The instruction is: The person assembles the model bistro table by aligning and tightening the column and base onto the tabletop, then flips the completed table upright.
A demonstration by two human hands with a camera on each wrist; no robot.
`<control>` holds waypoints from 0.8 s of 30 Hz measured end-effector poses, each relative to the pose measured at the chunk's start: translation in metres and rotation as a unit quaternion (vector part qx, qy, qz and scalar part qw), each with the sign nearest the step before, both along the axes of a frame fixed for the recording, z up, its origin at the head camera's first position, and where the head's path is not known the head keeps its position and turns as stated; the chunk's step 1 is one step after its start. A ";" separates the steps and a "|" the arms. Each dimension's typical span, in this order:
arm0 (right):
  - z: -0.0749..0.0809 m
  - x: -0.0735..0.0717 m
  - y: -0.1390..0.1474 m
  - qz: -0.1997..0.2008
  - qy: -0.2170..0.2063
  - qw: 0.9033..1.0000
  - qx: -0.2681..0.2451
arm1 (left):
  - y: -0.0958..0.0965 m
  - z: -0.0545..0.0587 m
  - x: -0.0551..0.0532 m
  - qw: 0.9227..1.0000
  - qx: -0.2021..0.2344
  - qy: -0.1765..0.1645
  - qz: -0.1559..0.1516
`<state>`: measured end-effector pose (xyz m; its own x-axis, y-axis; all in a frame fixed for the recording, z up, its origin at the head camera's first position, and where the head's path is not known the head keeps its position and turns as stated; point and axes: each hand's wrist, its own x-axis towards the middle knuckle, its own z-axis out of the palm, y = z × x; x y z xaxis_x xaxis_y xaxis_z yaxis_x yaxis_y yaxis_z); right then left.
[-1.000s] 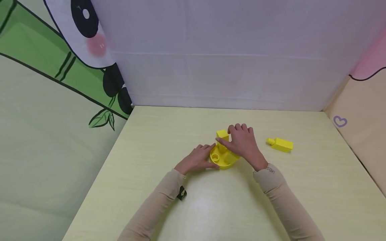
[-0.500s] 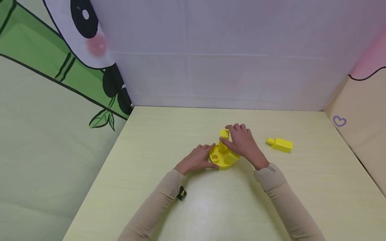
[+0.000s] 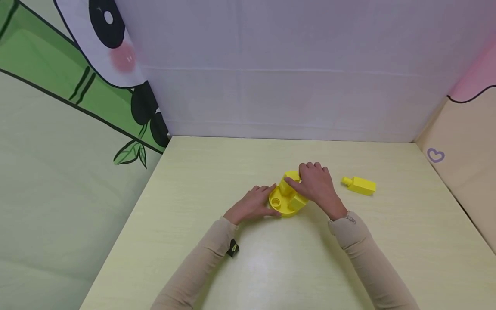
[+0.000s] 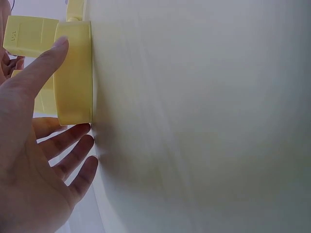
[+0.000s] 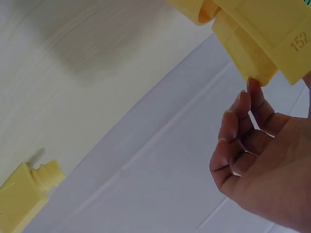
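A round yellow base [image 3: 282, 207] with a raised threaded hole lies on the table, and my left hand [image 3: 253, 203] grips its rim between thumb and forefinger. In the left wrist view, the thumb presses the side wall of the base [image 4: 74, 82]. My right hand [image 3: 317, 186] pinches a yellow rectangular block [image 3: 285, 187] standing at the far side of the base. Close by, the forefinger tip touches that block [image 5: 245, 51] in the right wrist view. A second yellow block [image 3: 298, 202], marked 152, stands on the base nearer the right wrist. The held block's lower end is hidden.
A loose yellow block [image 3: 361, 186] with a threaded neck lies on its side, right of the hands. The pale wooden table [image 3: 186, 181] meets a lilac cloth backdrop [image 3: 248, 103] at its far edge. A printed cloth hangs at left.
The pinched block has turned and its top has shifted right. My right hand has moved slightly right along with it, while the left hand stays in place on the base.
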<state>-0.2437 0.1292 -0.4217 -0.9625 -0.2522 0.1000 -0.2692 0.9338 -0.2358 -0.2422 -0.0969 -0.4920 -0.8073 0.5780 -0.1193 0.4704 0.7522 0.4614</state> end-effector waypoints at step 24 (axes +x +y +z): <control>-0.002 0.014 -0.003 0.008 0.010 1.000 0.004 | 0.000 0.001 0.001 1.000 0.005 -0.005 0.006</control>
<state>-0.2296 0.1262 -0.4237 -0.9561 -0.2684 0.1172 -0.2887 0.9309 -0.2237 -0.2414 -0.0973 -0.4908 -0.8127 0.5698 -0.1215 0.4568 0.7527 0.4741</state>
